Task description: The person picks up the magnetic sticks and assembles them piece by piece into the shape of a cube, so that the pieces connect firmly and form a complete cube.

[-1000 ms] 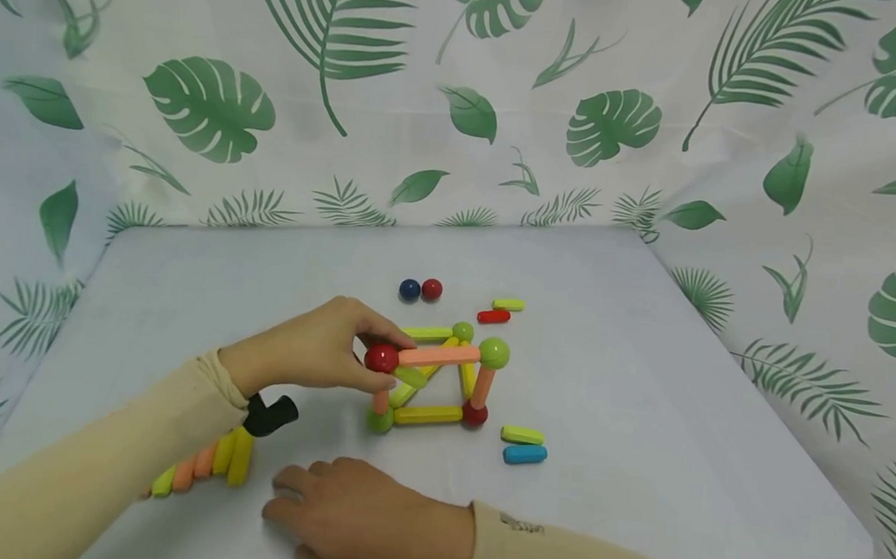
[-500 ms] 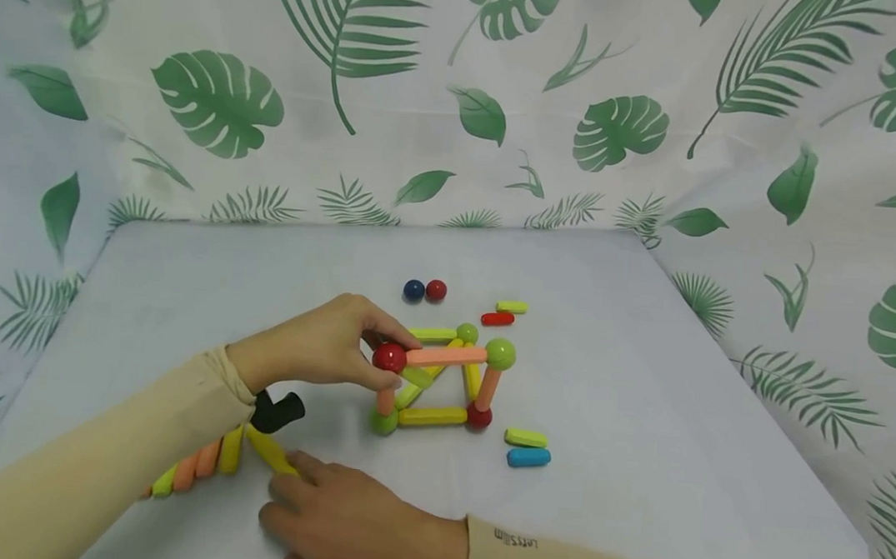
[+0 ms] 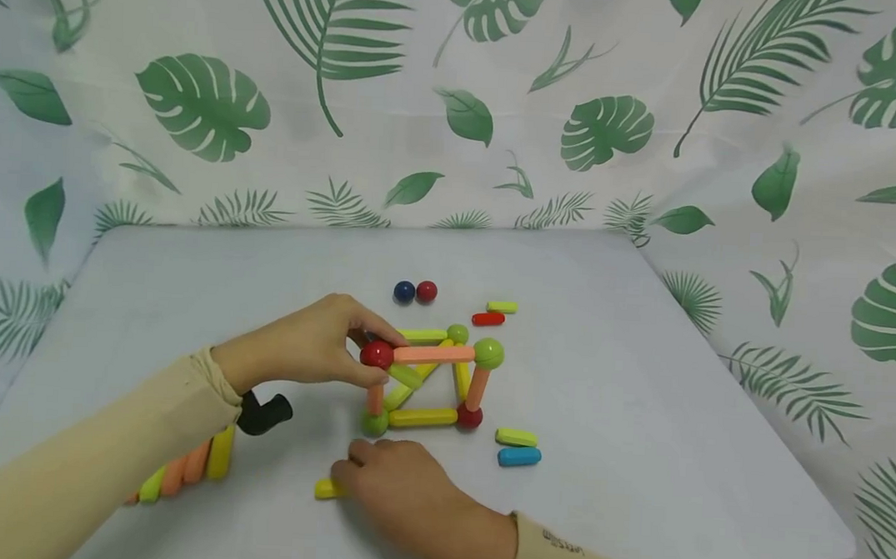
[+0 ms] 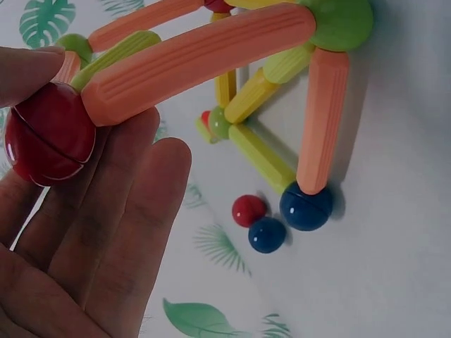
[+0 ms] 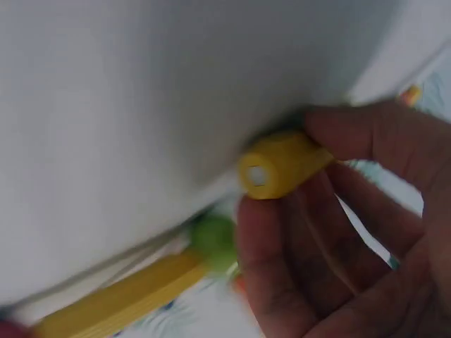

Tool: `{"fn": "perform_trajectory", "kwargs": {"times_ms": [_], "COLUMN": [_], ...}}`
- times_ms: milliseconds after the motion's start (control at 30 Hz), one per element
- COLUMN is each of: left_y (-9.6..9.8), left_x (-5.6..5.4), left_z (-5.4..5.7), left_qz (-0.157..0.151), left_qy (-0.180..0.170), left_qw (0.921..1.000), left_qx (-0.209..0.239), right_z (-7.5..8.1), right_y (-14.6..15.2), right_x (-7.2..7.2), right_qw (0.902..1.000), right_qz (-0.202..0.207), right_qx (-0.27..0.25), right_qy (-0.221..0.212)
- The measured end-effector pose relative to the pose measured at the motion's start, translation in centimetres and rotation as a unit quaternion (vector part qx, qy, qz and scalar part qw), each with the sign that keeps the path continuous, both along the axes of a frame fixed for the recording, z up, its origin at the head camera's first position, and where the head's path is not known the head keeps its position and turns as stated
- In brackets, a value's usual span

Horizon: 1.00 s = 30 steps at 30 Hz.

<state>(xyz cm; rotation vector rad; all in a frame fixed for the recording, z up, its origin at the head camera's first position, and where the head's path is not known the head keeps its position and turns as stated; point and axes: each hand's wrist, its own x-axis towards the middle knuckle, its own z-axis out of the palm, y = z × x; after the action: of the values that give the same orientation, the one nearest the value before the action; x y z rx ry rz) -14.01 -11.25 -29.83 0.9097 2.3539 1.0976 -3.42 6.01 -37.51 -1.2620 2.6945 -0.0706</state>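
Note:
My left hand (image 3: 318,340) holds a red ball (image 3: 376,354) at the upper left corner of a frame built from rods and balls. In the left wrist view, thumb and fingers pinch that red ball (image 4: 51,134), where an orange rod (image 4: 204,63) joins it. The frame's top orange rod (image 3: 434,354) runs across to a green ball (image 3: 489,353); a yellow rod (image 3: 423,417) forms its lower front edge. My right hand (image 3: 408,495) pinches a loose yellow rod (image 3: 329,489) in front of the frame. The right wrist view shows that yellow rod (image 5: 282,165) between thumb and fingers.
Several rods (image 3: 195,462) lie in a row at the left, partly behind the left sleeve. Loose blue (image 3: 404,292) and red balls sit behind the frame. A red rod (image 3: 488,319), a blue rod (image 3: 519,456) and two lime rods lie to its right.
My right hand has taken a yellow rod from the row at the left and drawn it rightward, to in front of the frame. The left hand keeps its hold on the red ball.

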Motion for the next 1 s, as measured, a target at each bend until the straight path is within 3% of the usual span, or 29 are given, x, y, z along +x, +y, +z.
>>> {"fn": "perform_trajectory", "kwargs": {"times_ms": [100,167,333,400,500,1000], "left_y": [0.1,0.2,0.3,0.2,0.1,0.0], "left_x": [0.0,0.0,0.0,0.1,0.3,0.5], "left_z": [0.2,0.2,0.3,0.3,0.2,-0.1], "left_qz": [-0.002,-0.001,0.004,0.006,0.006,0.000], "left_qy": [-0.001,-0.004,-0.014,-0.017,-0.019,-0.022], "left_qw": [1.0000,1.0000,0.9999,0.9998,0.9998,0.9996], "left_qx": [-0.001,-0.002,-0.006,-0.004,0.002,0.015], "right_z": [0.4,0.5,0.6,0.6,0.5,0.3], "right_y": [2.8,4.6,7.3,7.7,7.7,7.4], "right_x": [-0.2,-0.3,-0.8,-1.1,-1.3,-2.1], "right_qw": [0.9962,0.9888,0.9558,0.9454,0.9399,0.9407], "right_qz": [-0.082,-0.137,-0.211,-0.221,-0.229,-0.211], "right_qx": [-0.013,-0.057,-0.176,-0.198,-0.205,-0.165], "right_qy": [-0.028,-0.016,0.104,0.135,0.149,0.208]}}
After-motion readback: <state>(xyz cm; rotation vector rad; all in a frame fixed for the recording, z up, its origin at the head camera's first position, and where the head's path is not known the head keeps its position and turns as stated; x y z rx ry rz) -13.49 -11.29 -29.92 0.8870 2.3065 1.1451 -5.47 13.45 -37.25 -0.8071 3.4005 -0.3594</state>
